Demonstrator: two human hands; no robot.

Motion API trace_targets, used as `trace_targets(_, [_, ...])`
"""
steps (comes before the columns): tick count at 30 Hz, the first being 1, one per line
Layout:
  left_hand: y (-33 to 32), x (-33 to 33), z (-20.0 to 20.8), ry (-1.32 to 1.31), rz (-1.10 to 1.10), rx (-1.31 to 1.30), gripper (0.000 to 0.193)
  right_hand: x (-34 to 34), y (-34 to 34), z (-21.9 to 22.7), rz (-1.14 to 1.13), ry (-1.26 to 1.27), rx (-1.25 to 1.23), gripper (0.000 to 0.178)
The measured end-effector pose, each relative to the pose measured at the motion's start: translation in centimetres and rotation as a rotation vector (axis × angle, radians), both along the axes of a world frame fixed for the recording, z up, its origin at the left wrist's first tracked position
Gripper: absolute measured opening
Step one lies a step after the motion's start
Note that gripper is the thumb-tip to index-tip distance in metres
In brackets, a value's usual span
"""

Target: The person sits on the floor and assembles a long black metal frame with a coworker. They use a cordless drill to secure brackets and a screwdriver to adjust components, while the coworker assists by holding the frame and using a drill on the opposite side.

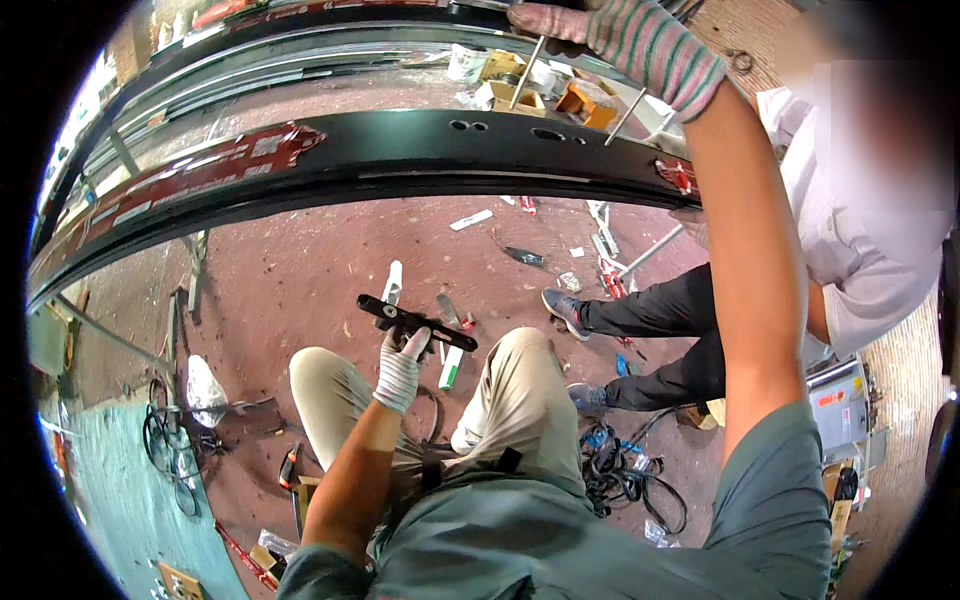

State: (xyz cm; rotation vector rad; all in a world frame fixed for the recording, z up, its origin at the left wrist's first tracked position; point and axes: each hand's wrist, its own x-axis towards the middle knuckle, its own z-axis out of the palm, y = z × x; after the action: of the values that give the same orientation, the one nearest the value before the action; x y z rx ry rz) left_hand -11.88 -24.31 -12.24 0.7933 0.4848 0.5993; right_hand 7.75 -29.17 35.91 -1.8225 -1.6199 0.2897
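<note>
Low between my knees, my left hand [397, 370], in a striped glove, is closed around a long black plate [452, 335] with rounded ends and holes. My fingers hide part of its middle. My right arm reaches up and forward to the top edge of the view. There my right hand [645, 50], in a pink and green striped glove, curls over something dark beside a black bar [480, 14]. What it grips is partly hidden. Between my hands a long black metal profile [400, 150] with oval cut-outs and red wrapping runs across.
A person in a light shirt [880, 270] and dark trousers is close at my right. Black straps [635, 475] are heaped by my right leg. Offcuts and a white bag [206, 390] lie on the reddish floor. Boxes [515, 98] and a white bucket [468, 62] stand beyond the profile.
</note>
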Motion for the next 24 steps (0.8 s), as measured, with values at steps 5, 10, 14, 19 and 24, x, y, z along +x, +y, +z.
trace_targets(5, [-0.9,0.5,1.2,-0.015,-0.044,0.032,0.014,-0.2,-2.2,2.1,-0.068,-0.133,-0.06,0.03])
trace_targets(10, [-1.5,-0.5,3.2,-0.08,-0.003,0.044,0.013,-4.0,-6.3,2.8,0.014,-0.076,-0.212,0.042])
trace_targets(14, [-2.5,-1.7,6.4,-0.08,0.007,0.084,0.012,-7.5,-9.1,0.1,0.05,-0.371,-0.08,0.046])
trace_targets(19, [-2.3,-6.2,6.5,0.02,-0.021,0.1,0.022,-10.7,-12.1,-5.9,0.019,-0.084,-0.215,0.038])
trace_targets(24, [-3.5,-9.7,9.5,-0.02,0.001,0.028,0.029,-14.6,-15.7,-11.5,-0.092,0.345,-0.431,0.035])
